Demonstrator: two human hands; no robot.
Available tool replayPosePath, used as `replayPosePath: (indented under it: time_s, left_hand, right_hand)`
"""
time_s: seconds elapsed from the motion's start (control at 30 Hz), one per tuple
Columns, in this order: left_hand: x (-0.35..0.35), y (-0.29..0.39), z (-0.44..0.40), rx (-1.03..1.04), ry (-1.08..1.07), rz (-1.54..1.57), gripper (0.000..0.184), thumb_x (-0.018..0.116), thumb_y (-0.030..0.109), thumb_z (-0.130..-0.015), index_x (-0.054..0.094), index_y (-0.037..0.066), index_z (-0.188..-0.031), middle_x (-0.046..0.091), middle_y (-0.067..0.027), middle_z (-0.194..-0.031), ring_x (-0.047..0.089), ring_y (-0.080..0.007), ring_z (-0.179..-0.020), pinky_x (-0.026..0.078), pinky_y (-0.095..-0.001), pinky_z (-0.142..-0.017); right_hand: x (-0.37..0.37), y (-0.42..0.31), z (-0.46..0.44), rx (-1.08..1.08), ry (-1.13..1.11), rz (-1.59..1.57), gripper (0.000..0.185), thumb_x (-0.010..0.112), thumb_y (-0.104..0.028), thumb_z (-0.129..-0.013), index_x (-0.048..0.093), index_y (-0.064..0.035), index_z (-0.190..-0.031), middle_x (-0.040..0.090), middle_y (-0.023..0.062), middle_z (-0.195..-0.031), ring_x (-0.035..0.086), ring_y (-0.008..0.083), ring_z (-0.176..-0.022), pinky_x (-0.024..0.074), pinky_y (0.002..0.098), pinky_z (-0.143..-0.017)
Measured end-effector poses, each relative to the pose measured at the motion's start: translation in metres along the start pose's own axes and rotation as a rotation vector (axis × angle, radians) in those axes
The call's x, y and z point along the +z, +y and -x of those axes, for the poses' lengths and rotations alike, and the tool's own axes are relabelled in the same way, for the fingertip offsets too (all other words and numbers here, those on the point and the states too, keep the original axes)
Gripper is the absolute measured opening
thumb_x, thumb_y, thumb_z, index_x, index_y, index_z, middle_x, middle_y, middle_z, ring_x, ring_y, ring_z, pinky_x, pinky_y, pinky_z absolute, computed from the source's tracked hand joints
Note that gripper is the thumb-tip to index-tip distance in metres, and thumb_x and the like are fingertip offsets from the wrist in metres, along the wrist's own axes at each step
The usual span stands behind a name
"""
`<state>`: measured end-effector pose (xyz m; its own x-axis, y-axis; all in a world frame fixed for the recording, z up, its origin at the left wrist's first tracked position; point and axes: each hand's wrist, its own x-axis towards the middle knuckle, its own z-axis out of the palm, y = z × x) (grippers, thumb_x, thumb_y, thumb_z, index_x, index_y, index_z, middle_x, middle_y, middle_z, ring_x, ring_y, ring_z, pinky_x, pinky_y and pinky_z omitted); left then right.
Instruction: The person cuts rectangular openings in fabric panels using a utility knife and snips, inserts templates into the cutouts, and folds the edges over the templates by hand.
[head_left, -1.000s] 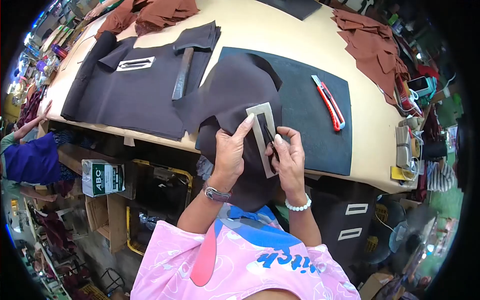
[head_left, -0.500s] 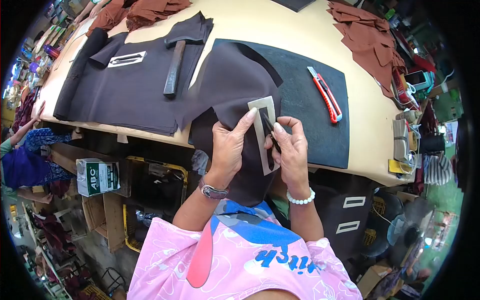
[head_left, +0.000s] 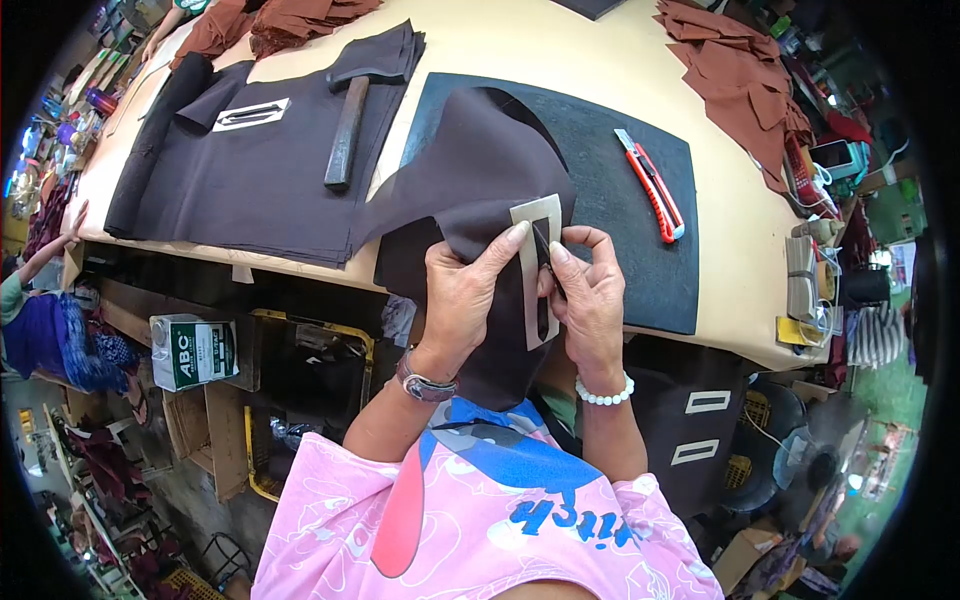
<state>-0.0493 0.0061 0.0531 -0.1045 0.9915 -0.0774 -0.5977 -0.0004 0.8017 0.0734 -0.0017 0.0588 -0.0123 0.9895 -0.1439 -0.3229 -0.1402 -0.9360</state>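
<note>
A dark brown piece of fabric [head_left: 470,160] hangs over the table's near edge, bearing a pale rectangular frame [head_left: 530,290] with a slot in its middle. My left hand [head_left: 462,290] is closed on the fabric, its thumb pressing the frame's upper left side. Over the slot, my right hand [head_left: 592,300] pinches a small dark pointed tool [head_left: 543,248], whose tip is at the slot's upper end; fingers hide most of it, so its exact kind is unclear. Behind the hands, a red utility knife [head_left: 652,190] rests on a dark cutting mat [head_left: 600,180].
A hammer [head_left: 348,130] lies on stacked dark fabric [head_left: 270,190] at left, beside another pale frame [head_left: 250,114]. Rust-brown pieces [head_left: 735,90] are piled at the table's far right. Two framed slots show on dark fabric [head_left: 660,410] below the edge. Another person [head_left: 50,320] is at far left.
Both hands have shifted slightly right together with the fabric and frame. My right fingers now cover more of the pointed tool, which has turned a little. The person at far left has moved.
</note>
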Motion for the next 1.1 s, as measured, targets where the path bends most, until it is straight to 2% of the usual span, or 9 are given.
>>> replayPosePath:
  time_s: [0.13,0.23,0.33,0.53,0.83,0.93,1.1]
  left_hand:
    - [0.001,-0.001,0.000,-0.004,-0.016,0.009,0.011,0.064,0.010,-0.086,0.065,0.000,-0.091,0.066,-0.0039,-0.081,0.061,-0.0087,-0.064,0.049,-0.0231,-0.058]
    - [0.004,-0.008,-0.005,0.011,0.079,0.020,0.012,0.063,0.010,-0.087,0.064,0.001,-0.094,0.066,-0.0035,-0.085,0.061,-0.0085,-0.069,0.049,-0.0225,-0.061]
    - [0.010,-0.005,-0.002,0.039,0.098,0.030,0.013,0.062,0.010,-0.087,0.064,0.001,-0.096,0.066,-0.0029,-0.088,0.060,-0.0077,-0.074,0.048,-0.0217,-0.064]
    - [0.020,-0.018,0.006,0.137,0.217,-0.005,0.010,0.062,0.011,-0.088,0.064,0.002,-0.093,0.064,-0.0006,-0.083,0.057,-0.0062,-0.069,0.045,-0.0227,-0.057]
    - [0.026,-0.018,0.015,0.197,0.172,-0.044,0.009,0.060,0.010,-0.090,0.061,0.002,-0.086,0.060,0.0006,-0.074,0.051,-0.0043,-0.057,0.039,-0.0207,-0.047]
    - [0.025,-0.017,0.020,0.159,0.103,-0.006,0.011,0.062,0.009,-0.088,0.063,0.003,-0.097,0.063,-0.0011,-0.089,0.058,-0.0071,-0.078,0.045,-0.0225,-0.067]
    - [0.025,-0.019,0.020,0.165,0.066,0.006,0.011,0.061,0.008,-0.088,0.063,0.004,-0.098,0.063,-0.0012,-0.090,0.058,-0.0074,-0.078,0.046,-0.0226,-0.067]
  right_hand:
    - [0.000,0.007,0.000,-0.054,0.027,0.068,0.026,0.056,-0.015,-0.092,0.041,-0.0023,-0.108,0.057,0.0021,-0.064,0.040,-0.0002,-0.047,0.0272,0.0154,-0.041]
    - [0.003,0.005,0.008,-0.074,0.057,0.110,0.022,0.053,-0.016,-0.094,0.041,-0.0035,-0.107,0.056,0.0014,-0.065,0.039,-0.0001,-0.048,0.0276,0.0157,-0.041]
    - [0.008,0.000,0.022,0.011,0.064,-0.031,0.019,0.049,-0.019,-0.096,0.041,-0.0055,-0.106,0.055,0.0018,-0.066,0.038,0.0000,-0.047,0.0275,0.0154,-0.041]
    - [0.014,0.012,0.028,-0.023,0.126,-0.085,0.018,0.046,-0.022,-0.097,0.039,-0.0072,-0.105,0.053,0.0028,-0.069,0.036,0.0006,-0.045,0.0267,0.0157,-0.038]
    - [0.021,0.016,0.024,-0.143,0.169,-0.198,0.019,0.048,-0.021,-0.096,0.037,-0.0073,-0.104,0.054,0.0026,-0.069,0.039,0.0012,-0.048,0.0286,0.0158,-0.041]
    - [0.023,0.014,0.023,-0.166,0.177,-0.247,0.019,0.049,-0.019,-0.096,0.037,-0.0076,-0.105,0.054,0.0024,-0.069,0.039,0.0014,-0.049,0.0289,0.0156,-0.042]
    - [0.021,0.014,0.022,-0.153,0.201,-0.276,0.019,0.051,-0.017,-0.095,0.037,-0.0084,-0.105,0.053,0.0017,-0.069,0.040,0.0014,-0.051,0.0283,0.0153,-0.042]
